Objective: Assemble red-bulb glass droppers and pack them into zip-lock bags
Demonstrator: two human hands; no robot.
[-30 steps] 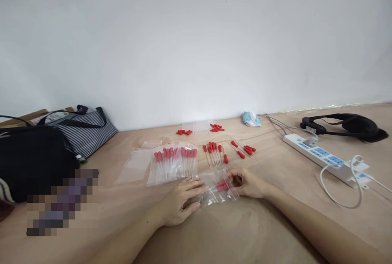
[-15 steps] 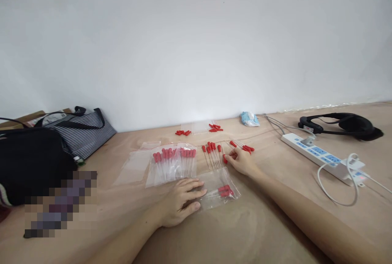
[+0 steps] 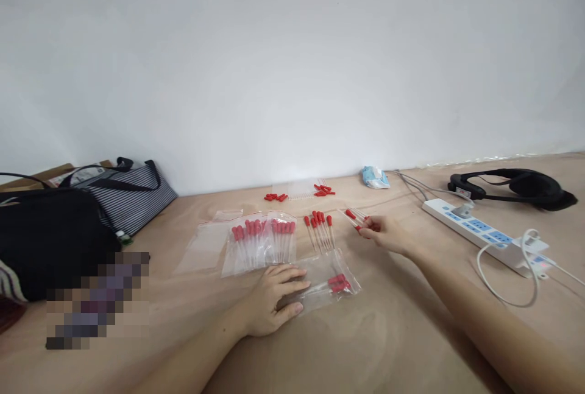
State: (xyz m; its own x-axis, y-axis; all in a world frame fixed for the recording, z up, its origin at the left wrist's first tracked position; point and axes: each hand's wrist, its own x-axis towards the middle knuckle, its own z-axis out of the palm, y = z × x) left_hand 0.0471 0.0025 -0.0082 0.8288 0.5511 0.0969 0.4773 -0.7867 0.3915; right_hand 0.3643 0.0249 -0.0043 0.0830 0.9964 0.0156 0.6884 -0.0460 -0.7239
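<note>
My left hand [image 3: 277, 298] lies flat with fingers spread, its fingertips on the edge of a clear zip bag [image 3: 315, 264] that has a few droppers [image 3: 339, 282] with red bulbs inside. To the right, my right hand [image 3: 386, 235] pinches a glass dropper by its red bulb [image 3: 359, 229], the glass tube pointing up and left. Behind that hand lie other droppers [image 3: 350, 214], partly covered by it. Several loose droppers [image 3: 319, 218] lie side by side just behind the bag. Filled zip bags of red-bulbed droppers [image 3: 258, 251] lie beyond my left hand.
Loose red bulbs [image 3: 276, 197] and glass tubes [image 3: 300, 197] lie near the wall. At right are a white power strip [image 3: 479, 232] with cables, a black headset [image 3: 512, 187] and a blue mask [image 3: 375, 177]. A striped bag [image 3: 123, 199] and a black bag [image 3: 55, 242] stand left.
My right hand has moved right, from beside the loose row of droppers to the droppers on the right, with a dropper in its fingers. My left hand stays on the bag.
</note>
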